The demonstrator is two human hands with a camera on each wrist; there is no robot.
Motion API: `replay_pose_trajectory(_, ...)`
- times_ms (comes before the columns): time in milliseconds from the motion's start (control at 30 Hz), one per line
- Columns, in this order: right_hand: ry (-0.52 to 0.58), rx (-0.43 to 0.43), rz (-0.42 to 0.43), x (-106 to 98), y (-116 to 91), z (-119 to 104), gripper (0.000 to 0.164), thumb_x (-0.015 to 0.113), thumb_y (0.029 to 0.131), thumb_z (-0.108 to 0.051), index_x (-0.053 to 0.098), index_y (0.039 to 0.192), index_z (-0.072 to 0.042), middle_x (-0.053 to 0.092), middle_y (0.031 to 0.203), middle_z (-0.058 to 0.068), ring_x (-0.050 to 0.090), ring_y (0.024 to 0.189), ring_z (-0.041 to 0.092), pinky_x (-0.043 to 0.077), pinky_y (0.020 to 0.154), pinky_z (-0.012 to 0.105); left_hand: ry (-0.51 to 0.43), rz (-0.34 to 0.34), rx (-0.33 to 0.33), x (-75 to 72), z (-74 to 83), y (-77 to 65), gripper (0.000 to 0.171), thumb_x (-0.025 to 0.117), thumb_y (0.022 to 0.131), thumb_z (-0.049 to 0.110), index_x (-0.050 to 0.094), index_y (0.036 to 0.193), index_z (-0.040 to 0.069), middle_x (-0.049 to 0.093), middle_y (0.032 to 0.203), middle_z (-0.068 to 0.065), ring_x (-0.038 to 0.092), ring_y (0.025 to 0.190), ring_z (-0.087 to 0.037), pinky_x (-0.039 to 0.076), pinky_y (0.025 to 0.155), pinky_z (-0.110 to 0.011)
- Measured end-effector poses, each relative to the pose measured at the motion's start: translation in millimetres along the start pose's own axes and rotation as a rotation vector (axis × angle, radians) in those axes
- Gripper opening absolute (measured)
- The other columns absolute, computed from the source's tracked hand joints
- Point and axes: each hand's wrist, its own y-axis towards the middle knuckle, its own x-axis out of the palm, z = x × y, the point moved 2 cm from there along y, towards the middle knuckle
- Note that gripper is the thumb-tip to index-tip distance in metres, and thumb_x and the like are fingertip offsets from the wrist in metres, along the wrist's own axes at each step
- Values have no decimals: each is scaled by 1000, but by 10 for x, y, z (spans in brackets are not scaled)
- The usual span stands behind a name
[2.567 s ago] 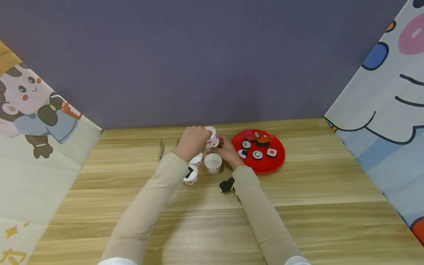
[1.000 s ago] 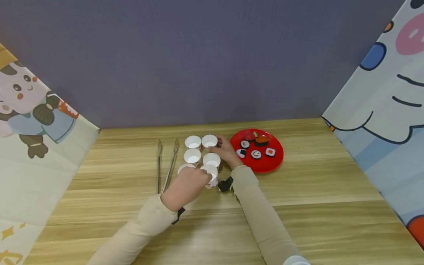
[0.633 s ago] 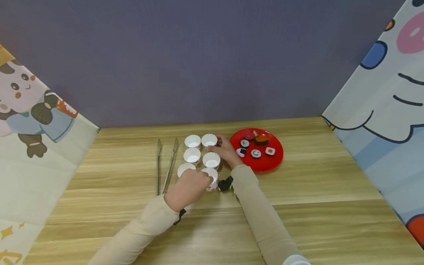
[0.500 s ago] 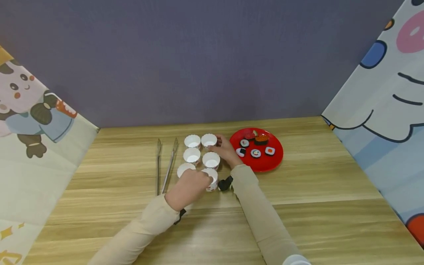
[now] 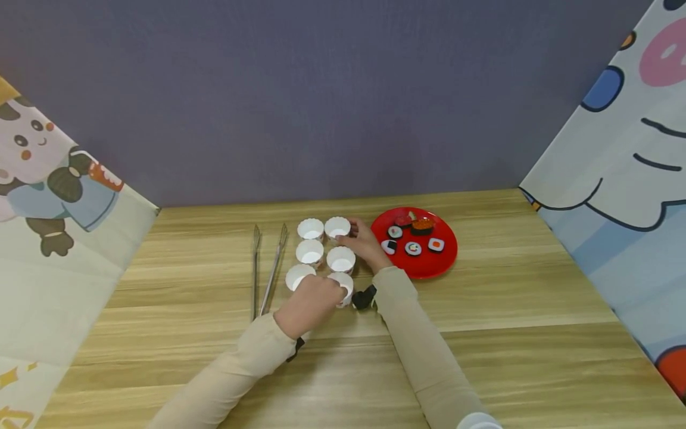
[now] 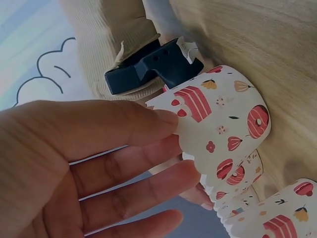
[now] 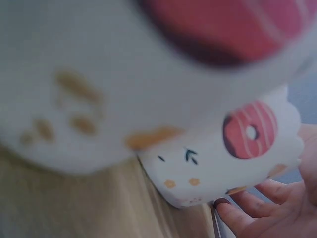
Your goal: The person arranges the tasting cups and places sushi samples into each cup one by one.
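Observation:
On the wooden table stand two columns of white paper baking cups printed with donuts and cake slices. My left hand [image 5: 311, 304] pinches the rim of the front right cup [image 5: 343, 287]; in the left wrist view the thumb [image 6: 148, 121] presses the outside of that cup [image 6: 223, 119]. At the back, my right hand [image 5: 367, 244] curves round the right side of the back right cup [image 5: 339, 227], thumb in front. Between them stands the middle right cup [image 5: 341, 260]. In the right wrist view, fingers [image 7: 252, 206] lie close beside a cup [image 7: 213, 163].
The left column has a back cup [image 5: 311, 229], a middle cup [image 5: 309, 252] and a front cup [image 5: 298, 276]. Two long metal tools with pronged tips, one left [image 5: 255, 262] and one right [image 5: 274, 268], lie beside it. A red plate [image 5: 434, 265] carries several sushi pieces.
My left hand has brought a cup from the back right spot towards me to the front of the right column, then nudged it slightly. The right hand stays by the back cup.

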Motion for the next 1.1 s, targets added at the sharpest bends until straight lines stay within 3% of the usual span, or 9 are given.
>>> replay_pose_trajectory(367, -1, -17, -3, -13, -17, 0, 56, 65, 88, -18, 40, 135, -3, 50, 128, 16, 50, 115, 29, 44, 93, 38, 2, 22, -35, 8, -14, 48, 31, 66, 70, -4, 49, 58, 19, 47, 54, 6, 48, 46, -7, 38, 37, -26)
replay_pose_trajectory(633, -18, -30, 23, 2, 1, 6, 51, 63, 89, -16, 42, 133, 0, 51, 128, 19, 50, 117, 31, 43, 95, 38, 53, 24, -50, 31, -13, 71, 28, 69, 71, -1, 54, 59, 19, 49, 55, 6, 48, 46, -6, 40, 38, -26)
replay_pose_trajectory(1100, -8, -29, 19, -7, -18, -3, 52, 62, 90, -18, 41, 134, -1, 49, 130, 19, 48, 120, 31, 42, 97, 40, 41, -5, -65, -4, -22, 75, 19, 71, 74, 5, 60, 62, 17, 53, 57, 4, 48, 48, -8, 39, 39, -26)
